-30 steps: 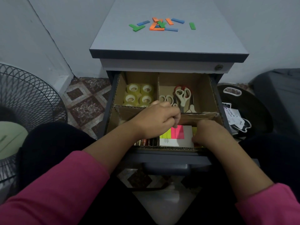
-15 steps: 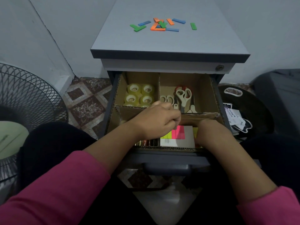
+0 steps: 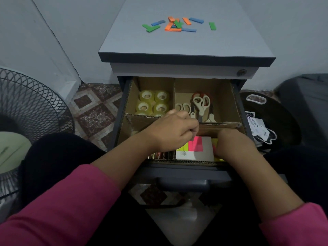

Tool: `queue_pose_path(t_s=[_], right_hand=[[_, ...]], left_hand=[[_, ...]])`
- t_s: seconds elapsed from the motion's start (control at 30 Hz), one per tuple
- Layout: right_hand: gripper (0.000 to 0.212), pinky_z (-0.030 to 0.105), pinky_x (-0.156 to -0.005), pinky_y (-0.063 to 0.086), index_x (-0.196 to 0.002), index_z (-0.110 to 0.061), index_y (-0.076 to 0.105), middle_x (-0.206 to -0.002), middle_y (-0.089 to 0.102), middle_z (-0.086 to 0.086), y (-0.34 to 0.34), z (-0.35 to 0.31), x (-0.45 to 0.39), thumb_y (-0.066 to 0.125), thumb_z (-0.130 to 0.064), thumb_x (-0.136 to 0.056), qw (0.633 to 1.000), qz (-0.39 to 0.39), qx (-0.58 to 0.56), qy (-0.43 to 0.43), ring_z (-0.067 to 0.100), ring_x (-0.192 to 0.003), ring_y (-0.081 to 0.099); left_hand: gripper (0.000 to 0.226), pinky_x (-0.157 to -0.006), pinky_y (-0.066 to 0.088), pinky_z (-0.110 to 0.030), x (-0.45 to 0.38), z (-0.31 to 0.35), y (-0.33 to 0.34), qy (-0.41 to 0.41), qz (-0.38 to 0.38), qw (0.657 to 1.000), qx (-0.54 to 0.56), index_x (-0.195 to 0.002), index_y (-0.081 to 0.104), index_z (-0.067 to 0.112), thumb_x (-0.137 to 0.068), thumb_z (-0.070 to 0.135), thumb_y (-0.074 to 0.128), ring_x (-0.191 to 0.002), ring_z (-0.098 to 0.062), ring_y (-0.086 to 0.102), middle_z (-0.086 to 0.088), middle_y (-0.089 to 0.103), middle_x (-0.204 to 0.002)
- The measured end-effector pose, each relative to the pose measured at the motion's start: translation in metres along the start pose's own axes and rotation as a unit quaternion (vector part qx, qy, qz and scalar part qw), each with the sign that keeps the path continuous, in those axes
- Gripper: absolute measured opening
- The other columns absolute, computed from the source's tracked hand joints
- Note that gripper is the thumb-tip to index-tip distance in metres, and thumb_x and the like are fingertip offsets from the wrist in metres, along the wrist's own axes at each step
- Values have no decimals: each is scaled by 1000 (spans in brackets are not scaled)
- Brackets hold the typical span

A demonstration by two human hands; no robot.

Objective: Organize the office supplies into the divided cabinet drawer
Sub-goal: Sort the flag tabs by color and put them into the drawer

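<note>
Reaching into drawer (image 3: 181, 163) front compartment: left hand (image 3: 174, 132) fingers curled, contents hidden; right hand (image 3: 230, 144) at 3 o'clock of sticky flag pad (image 3: 195, 148), grip unclear. Tape rolls (image 3: 153, 102) at 11, scissors (image 3: 201, 103) at 1.

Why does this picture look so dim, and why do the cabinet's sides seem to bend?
Head view: dim, flat room light, no glare; the drawer's front section is shaded under both hands, left hand and right hand. The wide-angle lens tapers the cabinet. The tape rolls and scissors look soft.
</note>
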State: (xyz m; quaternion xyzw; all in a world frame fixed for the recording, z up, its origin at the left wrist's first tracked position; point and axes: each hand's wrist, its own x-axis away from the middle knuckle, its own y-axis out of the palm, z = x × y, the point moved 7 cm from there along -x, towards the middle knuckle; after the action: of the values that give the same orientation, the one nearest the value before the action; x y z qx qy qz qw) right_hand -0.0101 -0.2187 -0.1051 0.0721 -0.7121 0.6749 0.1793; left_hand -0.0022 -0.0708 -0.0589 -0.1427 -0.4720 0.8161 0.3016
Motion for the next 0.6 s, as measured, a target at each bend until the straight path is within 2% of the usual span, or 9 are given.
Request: queue_pose_path(t_s=[0.1, 0.27, 0.5, 0.6], right_hand=[[19, 31, -71, 44, -101, -11, 64, -103, 64, 8, -1, 0, -1, 55, -24, -92, 1000, 3, -10, -1, 26, -96, 63], [18, 32, -74, 47, -100, -10, 64, -97, 62, 9, 2, 1, -1, 54, -22, -92, 1000, -19, -19, 12, 27, -96, 62], [20, 34, -78, 49, -103, -10, 64, -105, 64, 10, -2, 2, -1, 54, -22, -92, 999, 13, -31, 21, 28, -98, 62], [21, 34, -78, 48, -103, -7, 64, -106, 64, 13, -2, 2, -2, 52, -21, -92, 999, 18, -37, 23, 31, -98, 62]], left_hand=[[16, -84, 30, -27, 0, 0, 0, 5, 4, 1000, -2, -90, 62, 21, -91, 18, 46, -101, -18, 41, 2, 52, -98], [19, -89, 35, -33, 0, 0, 1, 6, -4, 1000, -5, -89, 61, 23, -90, 24, 42, -101, -19, 42, 3, 52, -97], [25, -90, 37, -35, 1, 1, 1, 7, -7, 1000, -12, -87, 60, 24, -83, 30, 36, -97, -19, 44, 3, 52, -94], [18, -87, 37, -34, 0, -1, 1, 3, -5, 1000, -12, -89, 60, 22, -90, 23, 42, -100, -20, 43, 1, 53, -97]])
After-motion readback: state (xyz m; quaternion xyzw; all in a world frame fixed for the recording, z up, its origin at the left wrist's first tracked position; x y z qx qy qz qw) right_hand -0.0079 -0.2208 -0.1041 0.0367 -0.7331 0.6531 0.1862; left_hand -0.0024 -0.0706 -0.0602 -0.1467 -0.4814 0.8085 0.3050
